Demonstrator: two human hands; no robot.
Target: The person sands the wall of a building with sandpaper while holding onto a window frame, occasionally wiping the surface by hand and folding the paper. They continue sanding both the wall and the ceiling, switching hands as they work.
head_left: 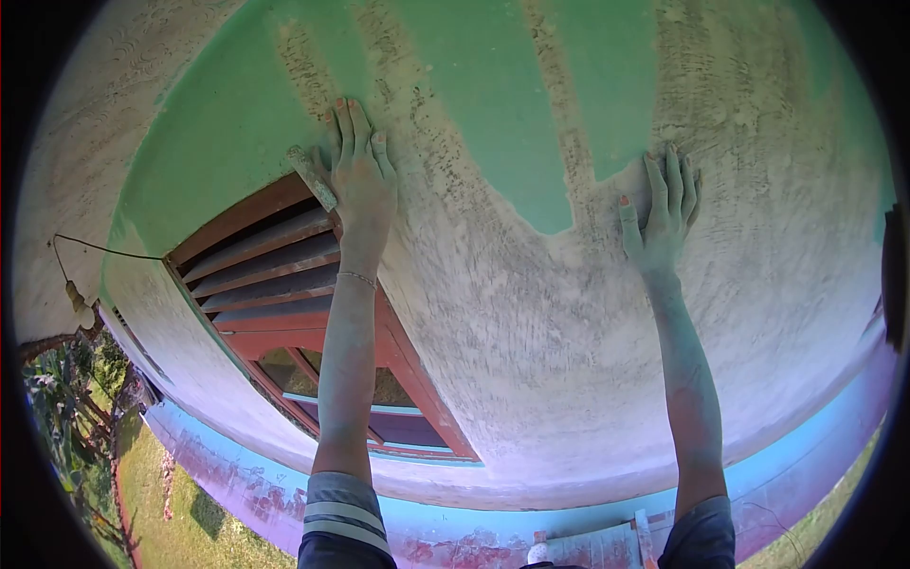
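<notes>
Both arms reach up to a wall with green paint (493,104) above and a bare, scraped whitish surface (531,322) below. My left hand (362,175) lies against the wall above the window's right side, fingers stretched and a little apart. A small flat scraper-like piece (313,177) sits beside its thumb, at the corner of the window frame; whether the thumb grips it is unclear. On the right, my right hand (664,209) rests on the wall at the lower edge of the green paint, fingers spread, with a greyish patch under its palm. Dust covers both hands.
A red-brown window (332,332) with slanted louvres is at left centre. A wire with a hanging bulb-like fixture (78,303) is at far left. Grass (171,503) and plants show at lower left. A pale board (597,548) lies at the bottom.
</notes>
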